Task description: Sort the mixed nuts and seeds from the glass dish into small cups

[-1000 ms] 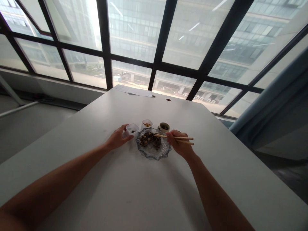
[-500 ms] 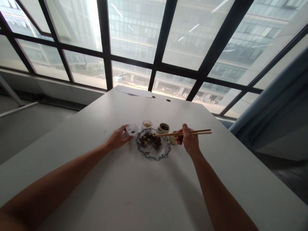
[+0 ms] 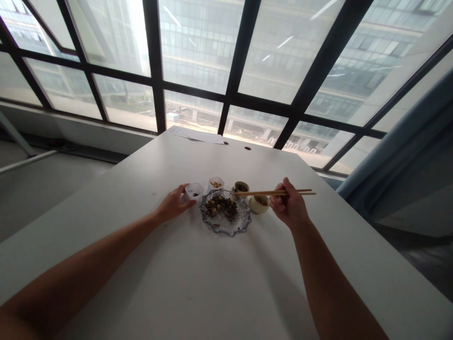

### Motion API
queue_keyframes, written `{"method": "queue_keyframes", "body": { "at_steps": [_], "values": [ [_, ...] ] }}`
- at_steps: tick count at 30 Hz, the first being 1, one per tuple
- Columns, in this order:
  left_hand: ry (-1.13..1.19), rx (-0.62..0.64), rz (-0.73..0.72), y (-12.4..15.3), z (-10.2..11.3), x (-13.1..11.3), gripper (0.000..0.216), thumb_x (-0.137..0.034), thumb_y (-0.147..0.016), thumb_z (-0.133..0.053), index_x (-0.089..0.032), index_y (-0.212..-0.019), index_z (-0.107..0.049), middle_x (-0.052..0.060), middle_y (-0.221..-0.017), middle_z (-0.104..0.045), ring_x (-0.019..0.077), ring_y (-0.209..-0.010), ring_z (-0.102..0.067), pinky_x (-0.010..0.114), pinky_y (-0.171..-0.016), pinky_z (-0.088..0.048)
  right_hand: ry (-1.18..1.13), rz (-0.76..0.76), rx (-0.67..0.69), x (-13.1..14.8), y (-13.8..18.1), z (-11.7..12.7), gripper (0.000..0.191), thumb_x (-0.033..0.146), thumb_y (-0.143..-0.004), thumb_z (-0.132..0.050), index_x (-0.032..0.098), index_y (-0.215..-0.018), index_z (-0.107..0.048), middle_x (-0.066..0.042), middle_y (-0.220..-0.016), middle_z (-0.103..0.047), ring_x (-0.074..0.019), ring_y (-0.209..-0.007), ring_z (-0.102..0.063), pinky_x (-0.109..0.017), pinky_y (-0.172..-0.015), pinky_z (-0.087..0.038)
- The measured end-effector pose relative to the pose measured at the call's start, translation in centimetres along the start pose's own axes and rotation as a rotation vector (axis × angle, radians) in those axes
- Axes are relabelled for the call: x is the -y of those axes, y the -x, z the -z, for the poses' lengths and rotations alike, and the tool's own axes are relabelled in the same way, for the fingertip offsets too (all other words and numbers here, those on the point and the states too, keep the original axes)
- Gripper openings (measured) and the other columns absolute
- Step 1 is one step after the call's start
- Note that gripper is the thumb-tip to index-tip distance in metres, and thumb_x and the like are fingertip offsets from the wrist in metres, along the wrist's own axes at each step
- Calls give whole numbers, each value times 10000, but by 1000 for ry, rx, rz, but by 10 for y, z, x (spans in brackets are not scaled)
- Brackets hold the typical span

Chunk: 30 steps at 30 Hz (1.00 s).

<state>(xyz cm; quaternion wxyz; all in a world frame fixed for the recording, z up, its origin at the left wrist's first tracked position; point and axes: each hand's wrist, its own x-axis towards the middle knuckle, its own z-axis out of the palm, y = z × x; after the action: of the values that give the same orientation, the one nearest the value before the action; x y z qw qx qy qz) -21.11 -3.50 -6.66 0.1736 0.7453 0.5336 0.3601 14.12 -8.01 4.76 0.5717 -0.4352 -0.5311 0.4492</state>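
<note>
A glass plate [image 3: 226, 225] with a pile of mixed dark and pale bits stands on the white table [image 3: 198, 283]. My left hand [image 3: 172, 204] holds a small white square cup [image 3: 194, 191] just left of the plate. My right hand [image 3: 290, 208] grips wooden chopsticks [image 3: 272, 192], held level, with their tips over a round cup [image 3: 241, 187] behind the plate. A second white square cup [image 3: 215, 182] holds pale bits. A pale round cup [image 3: 259, 203] sits by my right hand.
Large black-framed windows [image 3: 230, 89] rise behind the table's far edge. A sheet of paper [image 3: 200, 135] lies at the far end, near two small holes in the tabletop. A blue curtain [image 3: 406, 141] hangs at the right. The floor drops away on the left.
My right hand has drawn back to the right, taking the chopstick tips off the plate's pile to above the round cup behind it. The pale round cup is now uncovered. My left hand stayed.
</note>
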Motion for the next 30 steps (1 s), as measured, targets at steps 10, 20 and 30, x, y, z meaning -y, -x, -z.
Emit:
{"method": "queue_keyframes", "body": {
  "at_steps": [10, 20, 30],
  "values": [
    [4, 5, -6, 0, -1, 2, 708, -613, -788, -624, -193, -1346, -502, 135, -1165, -700, 298, -1072, -673, 432, -941, -512, 719, 496, -58, 18, 28, -14, 542, 623, -956, -475, 203, -641, -610, -17, -498, -635, -125, -409, -585, -232, -427, -478],
    [20, 6, -16, -1, -1, 0, 698, -608, -782, -625, -201, -1337, -505, 130, -1172, -701, 296, -1076, -672, 425, -946, -511, 785, 629, -438, -11, 16, -8, 505, 583, -989, -411, 203, -721, -607, -21, -531, -654, -145, -454, -626, -263, -511, -520],
    [9, 8, -12, 0, -2, 2, 720, -615, -792, -616, -178, -1353, -497, 144, -1174, -691, 302, -1084, -668, 436, -957, -506, 830, 486, -296, -9, 12, -8, 540, 635, -943, -483, 204, -641, -600, -36, -536, -648, -148, -464, -600, -262, -497, -489]
  ]
}}
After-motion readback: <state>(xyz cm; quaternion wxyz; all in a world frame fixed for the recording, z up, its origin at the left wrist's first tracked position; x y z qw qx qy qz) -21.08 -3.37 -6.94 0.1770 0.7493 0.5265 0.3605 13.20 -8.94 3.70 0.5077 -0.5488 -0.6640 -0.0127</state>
